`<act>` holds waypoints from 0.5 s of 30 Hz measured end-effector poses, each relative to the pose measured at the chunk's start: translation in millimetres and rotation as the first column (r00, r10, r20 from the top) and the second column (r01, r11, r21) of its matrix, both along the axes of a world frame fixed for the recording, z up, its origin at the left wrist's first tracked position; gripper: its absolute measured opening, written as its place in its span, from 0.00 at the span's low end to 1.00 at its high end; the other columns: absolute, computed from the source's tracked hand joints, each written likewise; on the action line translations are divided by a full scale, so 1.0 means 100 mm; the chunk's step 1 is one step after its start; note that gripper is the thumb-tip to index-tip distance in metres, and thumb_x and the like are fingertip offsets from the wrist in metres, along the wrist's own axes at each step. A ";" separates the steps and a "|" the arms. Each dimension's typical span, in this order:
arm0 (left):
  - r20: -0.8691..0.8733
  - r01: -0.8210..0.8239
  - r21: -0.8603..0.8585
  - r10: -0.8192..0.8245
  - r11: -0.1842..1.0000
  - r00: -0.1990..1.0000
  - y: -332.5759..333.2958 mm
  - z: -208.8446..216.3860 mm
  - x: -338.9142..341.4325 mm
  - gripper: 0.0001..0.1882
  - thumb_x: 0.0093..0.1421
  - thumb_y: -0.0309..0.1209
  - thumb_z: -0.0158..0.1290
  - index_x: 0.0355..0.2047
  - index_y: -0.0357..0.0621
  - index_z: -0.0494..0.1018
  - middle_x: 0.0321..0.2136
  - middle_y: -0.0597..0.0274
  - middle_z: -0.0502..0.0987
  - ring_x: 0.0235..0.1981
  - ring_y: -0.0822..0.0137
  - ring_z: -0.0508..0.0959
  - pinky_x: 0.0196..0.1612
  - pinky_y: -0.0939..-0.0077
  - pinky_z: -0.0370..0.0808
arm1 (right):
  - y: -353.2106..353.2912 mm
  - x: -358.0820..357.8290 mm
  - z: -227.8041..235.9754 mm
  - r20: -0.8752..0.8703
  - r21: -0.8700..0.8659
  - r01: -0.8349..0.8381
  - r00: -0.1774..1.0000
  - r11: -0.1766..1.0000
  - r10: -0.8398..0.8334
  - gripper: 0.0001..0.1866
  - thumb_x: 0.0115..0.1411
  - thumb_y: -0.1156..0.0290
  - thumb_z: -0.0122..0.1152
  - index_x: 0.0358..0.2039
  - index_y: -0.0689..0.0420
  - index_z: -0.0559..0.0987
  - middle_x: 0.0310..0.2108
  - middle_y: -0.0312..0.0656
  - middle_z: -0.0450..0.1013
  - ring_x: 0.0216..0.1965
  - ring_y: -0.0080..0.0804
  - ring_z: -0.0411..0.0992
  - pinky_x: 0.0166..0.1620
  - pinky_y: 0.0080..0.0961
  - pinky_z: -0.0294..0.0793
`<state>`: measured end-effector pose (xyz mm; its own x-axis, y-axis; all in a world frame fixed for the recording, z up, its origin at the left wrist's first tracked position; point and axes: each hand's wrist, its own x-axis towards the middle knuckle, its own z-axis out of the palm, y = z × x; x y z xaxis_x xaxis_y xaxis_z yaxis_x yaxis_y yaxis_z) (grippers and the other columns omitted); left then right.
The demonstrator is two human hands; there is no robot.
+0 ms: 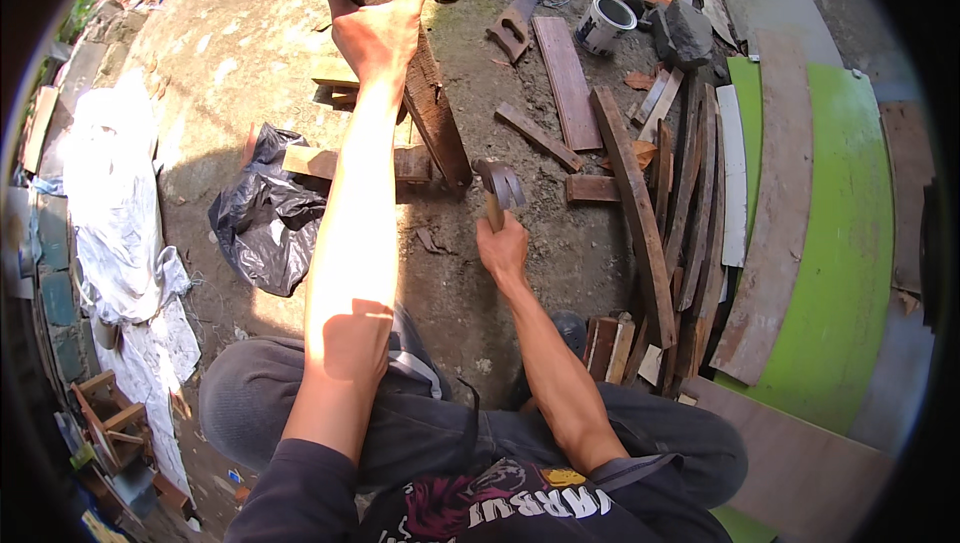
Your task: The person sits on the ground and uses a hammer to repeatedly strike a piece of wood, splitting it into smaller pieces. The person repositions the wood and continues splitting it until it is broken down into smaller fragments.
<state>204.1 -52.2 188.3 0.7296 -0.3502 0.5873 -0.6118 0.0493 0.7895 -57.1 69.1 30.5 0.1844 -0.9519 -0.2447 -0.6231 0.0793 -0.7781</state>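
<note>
My left hand point(378, 31) is stretched far forward, its fingers wrapped round a long, rough brown wooden beam point(436, 115). The beam slants from the top of the view down toward the middle. Close to the beam's near end, my right hand point(502, 245) grips the handle of a claw hammer point(498, 183), whose metal head points away from me. Beside my left forearm, a shorter piece of wood point(410, 163) shows partly behind the beam and the arm. A crumpled black plastic bag point(270, 213) lies to the left of that forearm.
A handsaw point(520, 18), a reddish plank point(568, 83), a paint can point(606, 23) and a grey stone point(684, 33) lie ahead on the right. Several wooden strips point(640, 213) and a green board point(830, 243) fill the right side. White sheeting point(115, 203) spreads along the left.
</note>
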 end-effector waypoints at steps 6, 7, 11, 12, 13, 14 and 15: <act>-0.192 -0.020 -0.020 0.016 1.000 0.981 0.03 0.22 -0.26 0.22 0.45 0.40 0.68 0.29 0.35 0.72 0.21 0.59 0.80 0.23 0.66 0.81 0.31 0.70 0.79 | -0.08 -0.02 -0.24 0.391 -0.309 0.268 0.911 0.912 -0.135 0.11 0.59 0.65 0.61 0.33 0.61 0.80 0.21 0.49 0.73 0.26 0.42 0.76 0.32 0.40 0.74; -0.208 -0.013 0.036 0.021 0.999 0.978 0.06 0.27 -0.27 0.23 0.45 0.40 0.69 0.30 0.35 0.72 0.22 0.59 0.80 0.23 0.65 0.81 0.32 0.70 0.79 | -0.08 -0.06 -0.22 0.394 -0.196 0.208 0.912 0.958 -0.117 0.13 0.59 0.64 0.61 0.34 0.62 0.80 0.25 0.54 0.77 0.31 0.50 0.79 0.36 0.44 0.75; -0.140 0.020 0.256 0.016 0.967 0.990 0.02 0.12 -0.12 0.26 0.45 0.42 0.70 0.32 0.34 0.72 0.23 0.57 0.81 0.25 0.64 0.81 0.33 0.69 0.79 | -0.09 -0.13 -0.24 -0.125 0.103 0.041 0.992 0.994 -0.028 0.16 0.57 0.62 0.61 0.37 0.64 0.81 0.32 0.60 0.79 0.39 0.59 0.78 0.43 0.49 0.75; -0.129 0.023 0.141 -0.004 0.990 0.992 0.00 0.11 -0.11 0.25 0.45 0.43 0.70 0.31 0.35 0.72 0.23 0.58 0.81 0.25 0.64 0.81 0.33 0.69 0.79 | -0.02 -0.17 -0.32 -0.109 0.094 0.061 0.993 0.994 -0.050 0.17 0.57 0.61 0.60 0.37 0.64 0.81 0.32 0.61 0.78 0.40 0.60 0.78 0.44 0.49 0.75; -0.110 0.014 0.145 0.002 0.989 0.994 0.01 0.10 -0.10 0.24 0.45 0.42 0.70 0.29 0.35 0.73 0.22 0.58 0.81 0.24 0.64 0.81 0.34 0.69 0.79 | 0.05 -0.21 -0.40 -0.093 0.085 0.080 0.993 0.993 -0.072 0.17 0.57 0.61 0.60 0.38 0.64 0.81 0.33 0.62 0.78 0.41 0.62 0.78 0.45 0.48 0.74; -0.090 -0.002 0.160 0.017 0.987 0.996 0.08 0.06 -0.10 0.23 0.46 0.42 0.70 0.27 0.36 0.74 0.21 0.58 0.81 0.24 0.64 0.81 0.34 0.69 0.79 | 0.11 -0.21 -0.38 -0.079 0.094 0.080 0.994 0.992 -0.073 0.18 0.56 0.61 0.60 0.38 0.64 0.81 0.33 0.63 0.78 0.42 0.63 0.77 0.46 0.48 0.74; -0.051 -0.024 0.143 0.032 0.989 0.998 0.03 0.09 -0.02 0.21 0.46 0.42 0.70 0.26 0.37 0.74 0.21 0.59 0.81 0.23 0.64 0.81 0.34 0.69 0.79 | 0.04 -0.18 -0.38 -0.033 0.071 0.074 0.997 0.995 -0.072 0.19 0.57 0.60 0.60 0.39 0.65 0.80 0.33 0.63 0.78 0.40 0.64 0.77 0.44 0.50 0.75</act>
